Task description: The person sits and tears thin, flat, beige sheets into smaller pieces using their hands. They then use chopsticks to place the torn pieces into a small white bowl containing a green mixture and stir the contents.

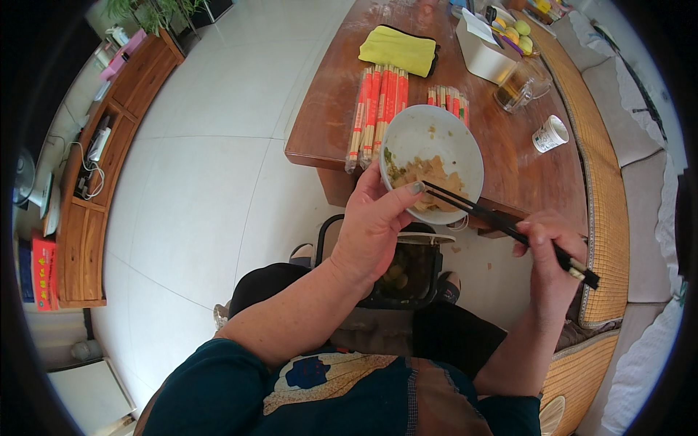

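Observation:
My left hand point(381, 218) grips the near-left rim of a white bowl point(417, 128), its thumb over the edge. Inside the bowl lie thin light-brown food pieces point(436, 173) with green bits. A pair of black chopsticks point(491, 216) is held in my right hand point(551, 240), the tips within the bowl close to my left thumb. Below the bowl, between my feet, stands a black-rimmed bin point(401, 272) with dark contents. Behind the bowl, packs of chopsticks in red and clear wrapping point(381, 103) lie on the wooden table point(327, 125).
A folded yellow cloth point(398, 49), a white box point(480, 49), a glass mug point(518, 90) and a paper cup point(551, 134) stand or lie on the table. At the right is a sofa with a woven mat point(600, 218); at the left, a wooden cabinet point(84, 245).

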`<state>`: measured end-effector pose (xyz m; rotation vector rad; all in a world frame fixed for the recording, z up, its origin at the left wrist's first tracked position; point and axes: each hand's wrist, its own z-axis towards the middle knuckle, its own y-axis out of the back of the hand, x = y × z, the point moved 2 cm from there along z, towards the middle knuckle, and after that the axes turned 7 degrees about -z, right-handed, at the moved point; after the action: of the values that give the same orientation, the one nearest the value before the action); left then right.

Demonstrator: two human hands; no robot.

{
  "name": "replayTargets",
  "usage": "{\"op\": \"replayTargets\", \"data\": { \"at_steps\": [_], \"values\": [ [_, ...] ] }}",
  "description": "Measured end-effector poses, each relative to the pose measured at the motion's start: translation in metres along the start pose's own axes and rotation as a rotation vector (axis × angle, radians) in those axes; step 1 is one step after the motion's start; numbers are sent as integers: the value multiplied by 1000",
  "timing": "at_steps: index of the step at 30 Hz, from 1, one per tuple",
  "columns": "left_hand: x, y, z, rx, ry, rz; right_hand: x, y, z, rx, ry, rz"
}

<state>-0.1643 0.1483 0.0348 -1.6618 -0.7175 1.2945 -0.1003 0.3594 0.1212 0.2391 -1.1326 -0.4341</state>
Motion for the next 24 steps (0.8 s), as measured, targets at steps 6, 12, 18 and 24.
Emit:
{"op": "replayTargets", "data": {
  "at_steps": [6,12,18,24],
  "values": [
    [0,-1,0,-22,-16,-9,3,-21,4,55,46,-103],
    [-2,-1,0,-46,-54,-7,15,-5,-3,-123,-106,-50],
    [2,2,1,-32,-53,16,4,-17,2,32,17,-145],
    [3,1,1,-33,-45,10,-1,-7,0,-215,-199,30]
  ]
}}
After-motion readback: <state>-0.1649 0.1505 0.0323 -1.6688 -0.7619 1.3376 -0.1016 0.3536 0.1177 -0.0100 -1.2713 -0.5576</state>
